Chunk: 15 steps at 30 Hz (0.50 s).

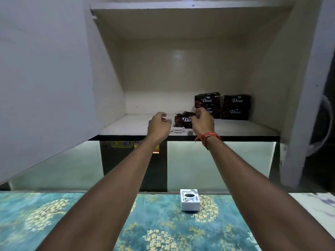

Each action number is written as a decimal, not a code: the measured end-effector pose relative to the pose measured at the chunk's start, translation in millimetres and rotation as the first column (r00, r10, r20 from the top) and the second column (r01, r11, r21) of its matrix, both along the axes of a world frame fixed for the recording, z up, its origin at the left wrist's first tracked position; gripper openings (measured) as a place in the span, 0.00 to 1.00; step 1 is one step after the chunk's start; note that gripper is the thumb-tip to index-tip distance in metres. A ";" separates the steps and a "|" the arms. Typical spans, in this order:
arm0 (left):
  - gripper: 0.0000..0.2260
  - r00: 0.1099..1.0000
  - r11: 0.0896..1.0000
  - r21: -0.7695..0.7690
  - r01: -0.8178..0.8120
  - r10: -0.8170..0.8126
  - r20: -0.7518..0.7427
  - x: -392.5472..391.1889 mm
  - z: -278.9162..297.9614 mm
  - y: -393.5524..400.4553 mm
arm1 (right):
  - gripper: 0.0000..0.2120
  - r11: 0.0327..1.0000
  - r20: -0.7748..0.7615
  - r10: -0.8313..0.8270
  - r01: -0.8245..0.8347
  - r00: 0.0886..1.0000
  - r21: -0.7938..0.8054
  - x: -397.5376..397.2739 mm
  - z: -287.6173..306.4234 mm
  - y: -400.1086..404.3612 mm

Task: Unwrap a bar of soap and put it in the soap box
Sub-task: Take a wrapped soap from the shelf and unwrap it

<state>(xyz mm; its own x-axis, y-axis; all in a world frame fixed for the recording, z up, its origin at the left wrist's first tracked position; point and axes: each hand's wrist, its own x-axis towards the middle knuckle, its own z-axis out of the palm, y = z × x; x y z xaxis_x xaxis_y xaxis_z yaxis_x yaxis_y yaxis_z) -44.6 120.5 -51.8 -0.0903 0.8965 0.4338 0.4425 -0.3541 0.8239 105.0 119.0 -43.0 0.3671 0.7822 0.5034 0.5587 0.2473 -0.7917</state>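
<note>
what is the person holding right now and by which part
The right hand pinches a dark Dove soap packet by its upper right edge, above the shelf. The left hand holds nothing.

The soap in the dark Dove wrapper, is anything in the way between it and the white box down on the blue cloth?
Nothing visible blocks it. The right hand holds the wrapped soap over the cupboard shelf, and the white box sits lower down on the patterned cloth with open space between. The soap is still wrapped, though.
</note>
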 end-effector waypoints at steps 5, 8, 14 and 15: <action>0.21 0.997 0.995 -0.095 -0.014 0.007 -0.073 24.2 3.9 50.8 | 0.18 0.963 0.178 -0.237 0.256 0.955 -0.089 24.8 -2.6 48.9; 0.23 0.996 0.990 -0.144 -0.014 0.002 -0.089 33.7 6.9 68.8 | 0.25 0.929 0.149 -0.276 0.303 0.950 -0.211 29.7 1.2 63.9; 0.14 0.993 0.971 -0.211 0.108 -0.114 -0.017 49.6 12.8 77.9 | 0.24 0.945 0.027 -0.211 0.211 0.977 -0.249 39.2 0.8 74.5; 0.15 0.993 0.970 -0.211 0.118 -0.120 0.005 49.0 12.6 77.4 | 0.23 0.955 -0.025 -0.204 0.193 0.979 -0.225 39.1 1.7 72.4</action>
